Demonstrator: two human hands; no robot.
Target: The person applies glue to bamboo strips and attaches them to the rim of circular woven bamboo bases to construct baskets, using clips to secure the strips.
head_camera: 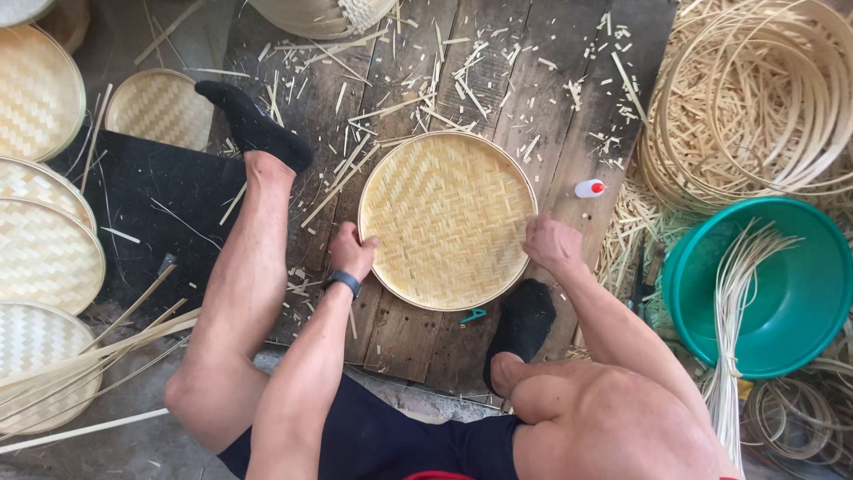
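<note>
Head view. A round woven bamboo tray [447, 220] lies flat on a dark wooden board [569, 89] on the floor, between the person's two feet in black socks [253, 124].

The left hand [353, 251] is at the tray's left rim, its grip closed over the edge, fingers curled onto the rim. A dark wristband [342, 282] sits on that wrist. The right hand [551, 242] is at the tray's right rim, its grip pressed on the edge with fingers folded down; how far they wrap under the rim cannot be told.

Just beside the right hand, on the board, lies a small white bottle with a red cap [588, 188]. A small teal clip-like tool [474, 315] lies on the board just below the tray's lower rim. Bamboo offcuts [426, 80] are scattered over the board above the tray.

To the right stands a green plastic basin [800, 293] holding a bundle of thin pale strips [733, 302]. Above it is a pile of bamboo hoops [764, 98]. Along the left edge lie several finished woven trays [40, 258], with long bamboo slats [98, 347] across the lowest one.
</note>
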